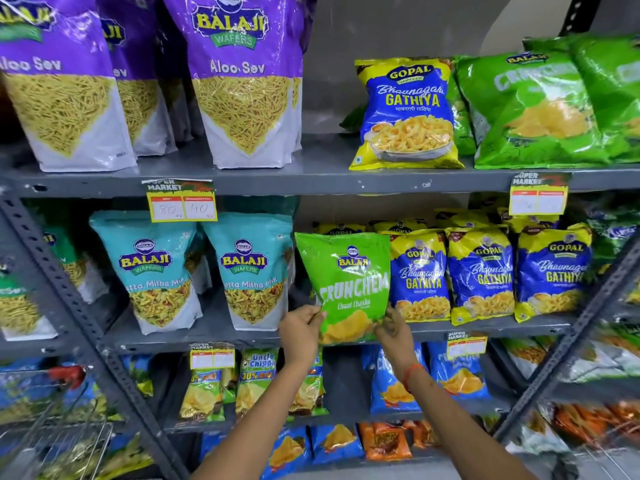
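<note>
A green Balaji Crunchem chips bag (346, 282) stands upright at the front of the middle shelf (214, 336), between teal Balaji mix pouches (252, 271) and blue-yellow Gopal Gathiya bags (419, 275). My left hand (300, 329) pinches the bag's lower left corner. My right hand (393, 327) grips its lower right corner. An orange thread band sits on the right wrist.
Purple Aloo Sev pouches (242, 77), one Gopal Gathiya bag (405, 112) and green chips bags (533, 109) fill the upper shelf. Uncle Chipps packs (256, 382) and blue chips bags (457, 372) sit below. A wire shopping basket (52, 431) is at lower left. Price tags hang on shelf edges.
</note>
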Demonstrator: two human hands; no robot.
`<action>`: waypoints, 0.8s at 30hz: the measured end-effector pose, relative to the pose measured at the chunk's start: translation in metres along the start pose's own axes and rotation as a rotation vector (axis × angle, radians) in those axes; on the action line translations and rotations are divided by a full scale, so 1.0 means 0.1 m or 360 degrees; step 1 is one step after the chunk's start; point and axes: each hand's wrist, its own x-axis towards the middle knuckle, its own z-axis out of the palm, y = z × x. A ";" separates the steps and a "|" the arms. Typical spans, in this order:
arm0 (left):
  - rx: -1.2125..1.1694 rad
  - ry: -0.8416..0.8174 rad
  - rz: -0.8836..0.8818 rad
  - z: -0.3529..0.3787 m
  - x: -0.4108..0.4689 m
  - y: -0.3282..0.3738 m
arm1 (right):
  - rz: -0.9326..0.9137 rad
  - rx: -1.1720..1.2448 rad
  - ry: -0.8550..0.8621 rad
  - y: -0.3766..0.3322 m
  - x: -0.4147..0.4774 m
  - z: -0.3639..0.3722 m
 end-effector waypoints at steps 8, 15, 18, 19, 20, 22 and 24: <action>-0.0171 0.0185 0.0147 -0.34 -0.26 0.31 | -0.0296 -0.0080 -0.0017 -0.40 -0.18 -0.03; -0.0329 0.0363 0.0421 -0.84 -0.37 0.82 | -0.0729 -0.0027 0.0141 -0.96 -0.36 0.16; -0.0354 0.0447 0.0576 -1.02 -0.26 1.14 | -0.0880 0.0060 0.0195 -1.33 -0.37 0.25; -0.0341 0.0479 0.0643 -1.08 -0.21 1.25 | -0.0912 0.0085 0.0198 -1.46 -0.35 0.26; -0.0323 0.0502 0.0713 -1.15 -0.15 1.38 | -0.0955 0.0103 0.0194 -1.60 -0.32 0.28; -0.0260 0.0577 0.0845 -1.25 -0.03 1.61 | -0.1035 0.0126 0.0187 -1.88 -0.26 0.29; -0.0206 0.0705 0.0976 -1.32 0.11 1.82 | -0.1080 0.0185 0.0173 -2.17 -0.19 0.31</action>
